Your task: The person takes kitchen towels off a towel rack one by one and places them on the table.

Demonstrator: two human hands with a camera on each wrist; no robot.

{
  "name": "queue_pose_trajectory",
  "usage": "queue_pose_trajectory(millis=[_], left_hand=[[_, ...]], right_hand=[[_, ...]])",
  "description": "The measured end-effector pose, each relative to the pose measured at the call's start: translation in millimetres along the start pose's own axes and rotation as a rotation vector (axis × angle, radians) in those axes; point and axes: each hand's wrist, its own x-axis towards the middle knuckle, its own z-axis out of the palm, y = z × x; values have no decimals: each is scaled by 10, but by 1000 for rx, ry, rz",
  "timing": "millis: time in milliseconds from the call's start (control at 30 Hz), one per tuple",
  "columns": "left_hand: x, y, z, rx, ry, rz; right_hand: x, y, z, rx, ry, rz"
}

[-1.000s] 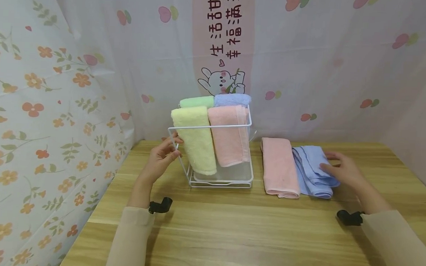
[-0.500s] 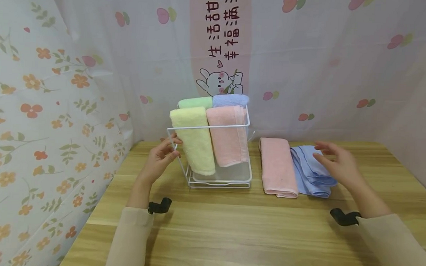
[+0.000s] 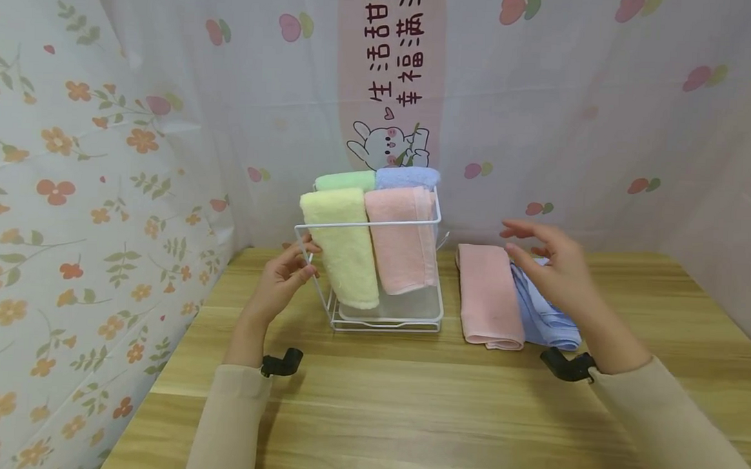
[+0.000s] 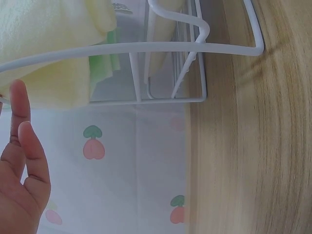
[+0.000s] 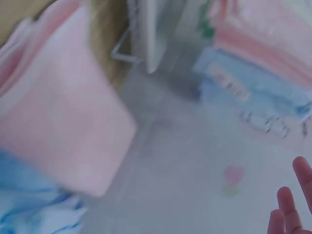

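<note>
In the head view, a white wire rack [image 3: 387, 327] carries a yellow towel [image 3: 343, 257], a pink towel [image 3: 403, 246], a green towel [image 3: 346, 180] and a blue towel [image 3: 408, 175] draped over its top bars. My left hand [image 3: 282, 279] holds the rack's left front upright between thumb and fingers, beside the yellow towel. My right hand [image 3: 557, 268] hovers above a folded light-blue towel [image 3: 549, 323], touching nothing, its fingers loosely spread. Left of that lies a folded pink towel [image 3: 491, 301]. Dark cameras sit on both wrists.
A wood-grain table [image 3: 394, 408] bears everything. A printed curtain [image 3: 566, 117] hangs behind it, and a flowered cloth [image 3: 97, 204] hangs at the left. The rack's base holds a pale translucent tray [image 3: 410, 305].
My right hand has left the folded light-blue towel, rising and moving left towards the folded pink one. The left hand keeps its hold on the rack.
</note>
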Motion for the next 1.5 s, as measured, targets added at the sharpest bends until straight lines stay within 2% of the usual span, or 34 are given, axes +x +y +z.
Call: queue_pose_trajectory(millis=[233, 400, 567, 867, 1033, 1333, 1500], left_hand=[[-8, -3, 2, -6, 0, -7], [-18, -6, 12, -9, 2, -16], [-28, -19, 12, -14, 9, -22], [-33, -39, 4, -7, 10, -15], [-33, -45, 8, -19, 10, -21], [-10, -5, -5, -12, 15, -10], [-4, -12, -4, -10, 5, -30]], right_hand=[[209, -433, 179, 89, 42, -160], [376, -712, 310, 153, 0, -238], [554, -887, 448, 121, -73, -305], [867, -1098, 656, 125, -256, -311], [1005, -1170, 753, 80, -325, -316], [1248, -1297, 837, -43, -454, -260], [1297, -1356, 883, -73, -535, -179]])
